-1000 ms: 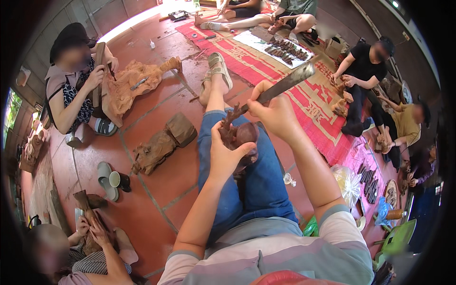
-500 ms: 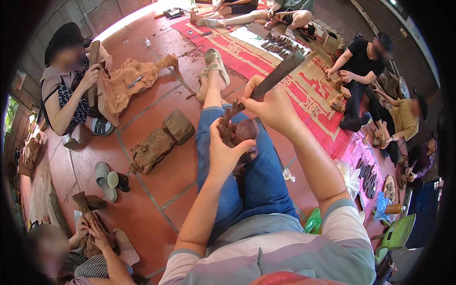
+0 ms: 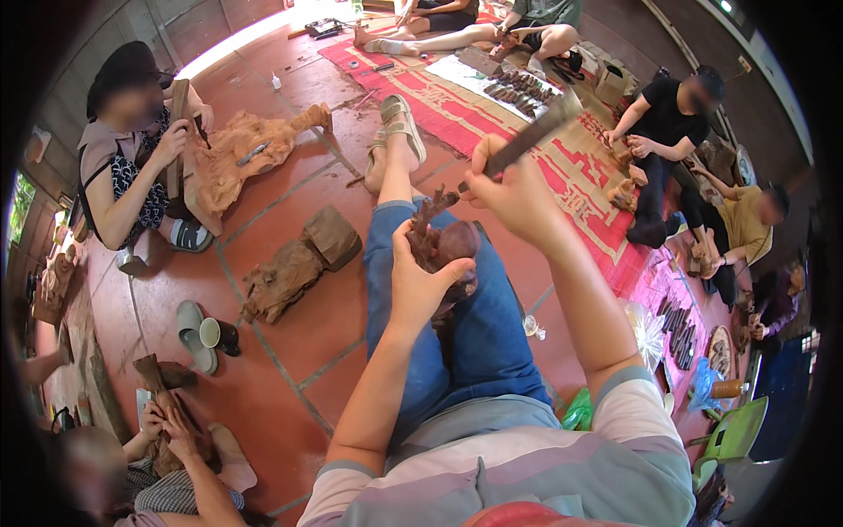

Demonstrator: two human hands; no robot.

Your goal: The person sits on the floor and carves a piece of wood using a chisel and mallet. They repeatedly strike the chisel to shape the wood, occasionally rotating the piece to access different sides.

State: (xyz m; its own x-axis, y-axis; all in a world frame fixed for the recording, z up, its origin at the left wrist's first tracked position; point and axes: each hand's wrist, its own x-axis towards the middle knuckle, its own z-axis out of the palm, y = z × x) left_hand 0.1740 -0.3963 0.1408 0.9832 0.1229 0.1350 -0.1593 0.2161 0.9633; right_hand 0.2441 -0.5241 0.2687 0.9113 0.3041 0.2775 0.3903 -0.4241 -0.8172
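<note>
Above my lap, my left hand (image 3: 420, 285) is wrapped round a dark reddish-brown wood carving (image 3: 457, 242), which has a smooth rounded lump and a knobbly, branching upper part. My thumb lies across its near side. My right hand (image 3: 511, 191) is closed on a long, dark, flat-handled carving tool (image 3: 527, 139) just to the right of the carving. The broad end of the tool slants away to the upper right and is blurred. A thin tip pokes out below my fingers toward the branching part; whether it touches the wood I cannot tell.
A rough wood block (image 3: 285, 279) lies left of my legs, near a grey slipper (image 3: 195, 335) and a dark cup (image 3: 223, 336). At left, a person works beside a large pale carving (image 3: 241, 158). A red patterned mat (image 3: 439, 98) spreads ahead; several other people sit around.
My right hand and the tool have moved up and to the right, drawing back from the carving. My left hand and the carving have stayed nearly in place.
</note>
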